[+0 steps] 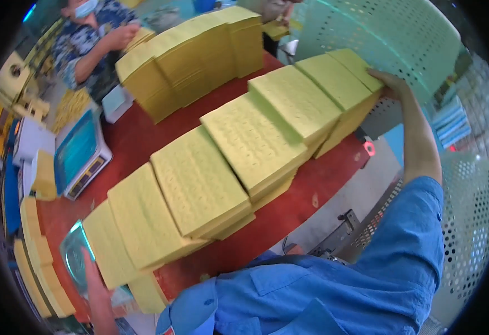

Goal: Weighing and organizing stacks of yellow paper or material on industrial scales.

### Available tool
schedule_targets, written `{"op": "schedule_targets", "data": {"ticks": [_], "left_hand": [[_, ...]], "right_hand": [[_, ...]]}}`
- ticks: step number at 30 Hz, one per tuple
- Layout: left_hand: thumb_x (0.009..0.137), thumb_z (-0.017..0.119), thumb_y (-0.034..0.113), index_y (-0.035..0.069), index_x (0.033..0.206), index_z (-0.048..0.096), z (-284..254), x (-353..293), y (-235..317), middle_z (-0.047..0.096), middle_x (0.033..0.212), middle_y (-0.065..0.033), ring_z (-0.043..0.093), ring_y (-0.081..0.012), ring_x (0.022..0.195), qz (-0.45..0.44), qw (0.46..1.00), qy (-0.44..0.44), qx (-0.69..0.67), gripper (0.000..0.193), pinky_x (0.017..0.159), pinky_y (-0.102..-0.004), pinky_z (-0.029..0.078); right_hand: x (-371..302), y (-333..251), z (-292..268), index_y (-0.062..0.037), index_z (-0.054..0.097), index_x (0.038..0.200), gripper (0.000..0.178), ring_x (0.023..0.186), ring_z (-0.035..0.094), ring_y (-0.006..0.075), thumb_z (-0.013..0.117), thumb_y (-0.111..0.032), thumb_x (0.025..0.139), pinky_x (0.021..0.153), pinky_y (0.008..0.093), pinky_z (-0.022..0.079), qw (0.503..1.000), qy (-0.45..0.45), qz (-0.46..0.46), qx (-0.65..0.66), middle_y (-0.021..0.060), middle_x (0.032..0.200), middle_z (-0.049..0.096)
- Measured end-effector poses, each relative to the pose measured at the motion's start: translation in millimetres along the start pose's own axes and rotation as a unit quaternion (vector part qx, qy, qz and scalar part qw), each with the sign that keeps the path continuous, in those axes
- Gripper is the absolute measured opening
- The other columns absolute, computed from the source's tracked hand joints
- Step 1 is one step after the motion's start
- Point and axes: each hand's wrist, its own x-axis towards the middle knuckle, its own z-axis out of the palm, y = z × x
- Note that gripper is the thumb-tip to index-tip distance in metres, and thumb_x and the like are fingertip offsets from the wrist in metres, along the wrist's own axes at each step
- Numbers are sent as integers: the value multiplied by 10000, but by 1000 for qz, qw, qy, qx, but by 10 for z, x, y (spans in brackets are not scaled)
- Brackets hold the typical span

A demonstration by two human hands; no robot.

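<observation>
Red table under two overlapping rows of yellow paper stacks, a scale alongside.

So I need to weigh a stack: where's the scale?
The scale sits on the left of the head view, at the red table's left edge, beside the long row of yellow stacks.

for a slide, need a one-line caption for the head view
Right hand and left hand bracket a fanned row of yellow paper stacks on a red table.
</observation>
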Motion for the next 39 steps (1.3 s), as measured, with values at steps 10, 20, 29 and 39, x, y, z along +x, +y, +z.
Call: {"op": "schedule_targets", "data": {"ticks": [10, 20, 29, 39], "left_hand": [[926, 395, 625, 91, 1496, 293, -708, 143, -986, 321, 1525, -211, 329, -518, 1350, 7, 999, 10, 47, 787, 971, -789, 307], [926, 393, 625, 87, 1500, 280, -570, -86, -1061, 304, 1532, -212, 322, -522, 1352, 0, 997, 43, -61, 795, 977, -785, 304], [927, 391, 626, 84, 1504, 267, -440, 430, -916, 290, 1539, -213, 315, -526, 1354, -26, 999, 25, -41, 801, 982, -782, 302], [927, 388, 626, 81, 1508, 254, -522, 421, -925, 273, 1546, -214, 307, -530, 1356, -41, 997, 24, -53, 809, 988, -778, 300]], "right_hand": [[-52, 35, 125, -59, 506, 1345, 786, 1050, 626, 289, 677, -606, 807, 825, 509, 539, 995, -86, 52, -9, 159, 1240, 608], [0, 62, 270, -125, 504, 1376, 839, 1084, 603, 302, 682, -655, 751, 756, 530, 549, 999, -2, 46, -5, 141, 1272, 587], [-173, 24, 384, -103, 473, 1380, 844, 1079, 621, 310, 656, -658, 771, 823, 543, 551, 999, -15, 21, -21, 170, 1257, 580], [-53, 141, 138, -147, 442, 1421, 796, 1190, 541, 342, 556, -689, 849, 912, 545, 486, 997, -44, 6, 70, 162, 1302, 571]]}}
